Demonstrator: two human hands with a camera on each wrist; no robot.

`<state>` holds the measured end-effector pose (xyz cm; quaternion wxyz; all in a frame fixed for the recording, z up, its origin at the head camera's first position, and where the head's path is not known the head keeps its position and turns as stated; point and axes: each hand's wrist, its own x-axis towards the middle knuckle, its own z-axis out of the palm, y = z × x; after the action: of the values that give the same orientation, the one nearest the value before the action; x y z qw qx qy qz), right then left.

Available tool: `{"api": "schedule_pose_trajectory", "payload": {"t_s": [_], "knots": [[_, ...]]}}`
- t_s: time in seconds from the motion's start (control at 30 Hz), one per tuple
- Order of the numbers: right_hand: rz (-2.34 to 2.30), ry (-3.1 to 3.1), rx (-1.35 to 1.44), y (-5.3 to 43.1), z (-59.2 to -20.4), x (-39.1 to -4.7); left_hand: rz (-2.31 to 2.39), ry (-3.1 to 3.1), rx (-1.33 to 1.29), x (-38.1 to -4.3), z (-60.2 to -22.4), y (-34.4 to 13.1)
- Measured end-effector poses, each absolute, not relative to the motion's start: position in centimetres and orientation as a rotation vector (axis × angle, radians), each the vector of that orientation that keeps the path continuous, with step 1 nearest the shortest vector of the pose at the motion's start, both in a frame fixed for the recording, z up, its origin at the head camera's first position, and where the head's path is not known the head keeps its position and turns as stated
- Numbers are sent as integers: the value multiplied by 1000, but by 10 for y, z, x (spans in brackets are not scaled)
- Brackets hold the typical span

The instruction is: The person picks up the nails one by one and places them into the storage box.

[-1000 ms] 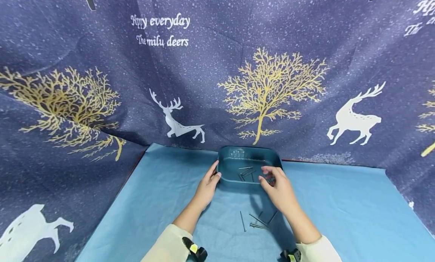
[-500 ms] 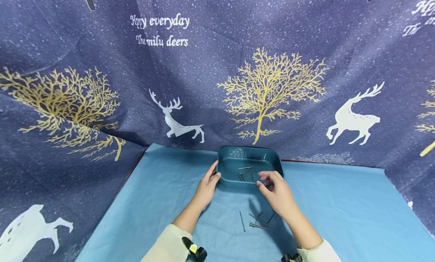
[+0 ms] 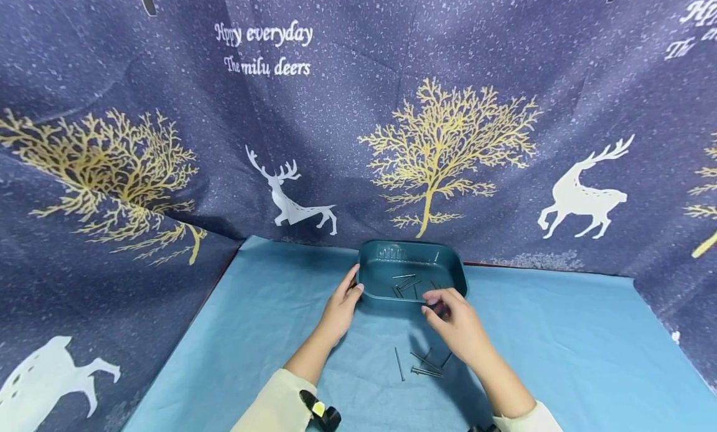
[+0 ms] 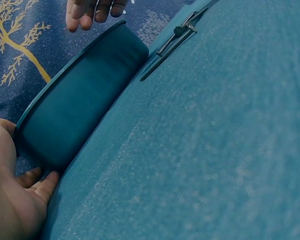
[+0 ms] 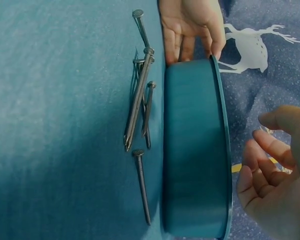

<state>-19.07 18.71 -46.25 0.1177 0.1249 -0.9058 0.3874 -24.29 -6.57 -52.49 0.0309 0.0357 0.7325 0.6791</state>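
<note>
A dark teal tray (image 3: 411, 258) stands at the back of the blue cloth, with several thin nails (image 3: 404, 276) lying on its floor. My left hand (image 3: 339, 307) rests at its left end; in the right wrist view the fingers touch the end wall and the thumb lies at the rim. Over the front right rim hovers my right hand (image 3: 460, 320), fingers loosely bent, thumb apart from them. No nail shows between them in the right wrist view, where the hand (image 5: 280, 165) is beside the rim. In front of the tray lie several loose nails (image 5: 144, 187), some crossed in a pile.
The blue cloth (image 3: 269, 307) covers the table. Right behind the tray hangs a dark blue curtain (image 3: 347, 139) printed with deer and trees. Black wrist straps with cameras (image 3: 320, 411) sit over the cream sleeves.
My right hand has drawn back toward the front rim and slightly down, uncovering nails at the tray's right side. The left hand and the loose nails have stayed put.
</note>
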Motion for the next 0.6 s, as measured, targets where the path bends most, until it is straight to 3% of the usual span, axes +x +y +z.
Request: {"api": "schedule_pose_trajectory", "payload": {"t_s": [0.6], "knots": [[1136,-2663,405,187,-466,-184,2088,2281,127,-242,-525,-65]]}}
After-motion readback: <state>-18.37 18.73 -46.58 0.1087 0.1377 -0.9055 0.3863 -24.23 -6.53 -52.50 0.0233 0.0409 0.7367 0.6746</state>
